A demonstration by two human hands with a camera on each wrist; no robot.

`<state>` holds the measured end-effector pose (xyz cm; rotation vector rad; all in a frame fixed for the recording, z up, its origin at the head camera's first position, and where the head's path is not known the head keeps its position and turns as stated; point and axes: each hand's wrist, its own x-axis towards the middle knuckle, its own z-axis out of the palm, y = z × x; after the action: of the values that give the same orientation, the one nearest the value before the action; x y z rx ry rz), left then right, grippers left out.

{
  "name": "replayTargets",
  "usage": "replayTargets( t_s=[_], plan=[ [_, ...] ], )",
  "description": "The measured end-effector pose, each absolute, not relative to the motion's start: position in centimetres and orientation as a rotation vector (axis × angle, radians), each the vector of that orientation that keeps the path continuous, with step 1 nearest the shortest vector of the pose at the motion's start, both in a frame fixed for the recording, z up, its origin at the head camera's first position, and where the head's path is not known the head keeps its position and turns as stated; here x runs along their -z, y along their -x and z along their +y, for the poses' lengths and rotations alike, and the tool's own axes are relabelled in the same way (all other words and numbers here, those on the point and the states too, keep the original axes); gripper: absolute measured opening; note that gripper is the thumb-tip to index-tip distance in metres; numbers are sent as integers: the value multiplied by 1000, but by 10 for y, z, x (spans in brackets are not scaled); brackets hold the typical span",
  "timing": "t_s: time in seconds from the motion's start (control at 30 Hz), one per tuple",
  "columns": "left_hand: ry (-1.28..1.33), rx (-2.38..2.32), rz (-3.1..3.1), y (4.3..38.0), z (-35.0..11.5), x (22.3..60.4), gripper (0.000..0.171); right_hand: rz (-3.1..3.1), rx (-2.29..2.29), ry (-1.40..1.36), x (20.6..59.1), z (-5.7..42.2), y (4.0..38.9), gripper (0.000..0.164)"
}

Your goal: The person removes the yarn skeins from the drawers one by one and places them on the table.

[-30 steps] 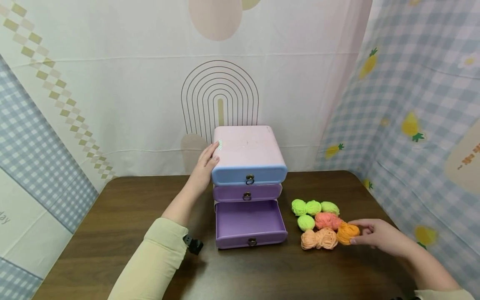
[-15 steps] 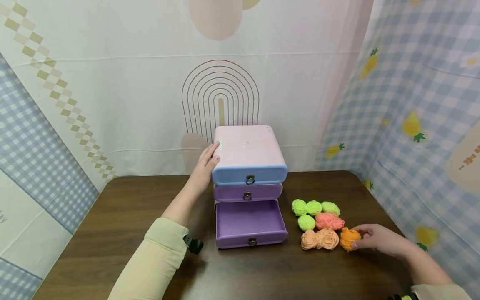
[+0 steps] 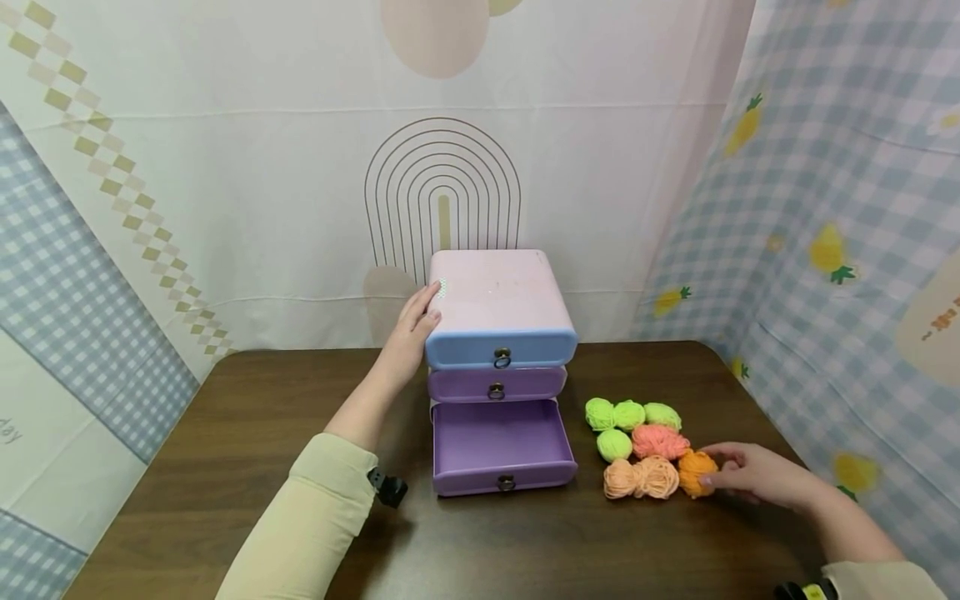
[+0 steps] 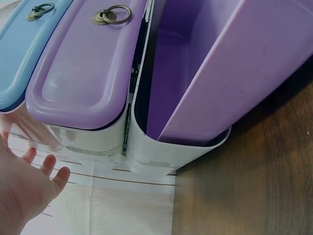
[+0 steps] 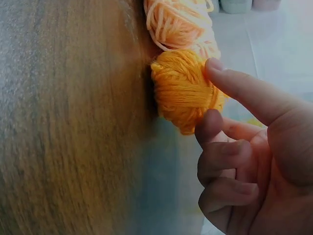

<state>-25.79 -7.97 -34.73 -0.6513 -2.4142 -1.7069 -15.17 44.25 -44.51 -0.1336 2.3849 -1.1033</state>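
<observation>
My left hand (image 3: 405, 346) rests with extended fingers against the left side of a small drawer cabinet (image 3: 498, 292). It has a pale pink top, a blue upper drawer (image 3: 465, 350) and a purple middle drawer (image 4: 78, 68), both closed. The lowest purple drawer (image 3: 502, 437) is pulled out, and its floor is bare. At the right, my right hand (image 3: 765, 477) pinches an orange ball of yarn (image 5: 181, 90) between thumb and index finger. That ball sits on the table against a peach yarn bundle (image 3: 640, 478); the other fingers curl loosely.
Behind the orange ball lie a coral yarn bundle (image 3: 658, 441) and several lime-green yarn balls (image 3: 615, 446), right of the pulled-out drawer. All stand on a dark wooden table (image 3: 525, 550). A patterned cloth (image 3: 300, 208) hangs behind, and a checked cloth (image 3: 847, 333) at the right.
My right hand shifted the orange ball rightward, slightly off the peach bundle, then back left against it. The left hand and the cabinet stay in place.
</observation>
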Motion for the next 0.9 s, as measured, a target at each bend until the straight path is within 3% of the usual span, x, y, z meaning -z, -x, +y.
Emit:
replayTargets(
  t_s=[0.9],
  plan=[
    [644, 1704, -2413, 255, -79, 345, 56, 2374, 1151, 181, 427, 439, 146, 60]
  ],
)
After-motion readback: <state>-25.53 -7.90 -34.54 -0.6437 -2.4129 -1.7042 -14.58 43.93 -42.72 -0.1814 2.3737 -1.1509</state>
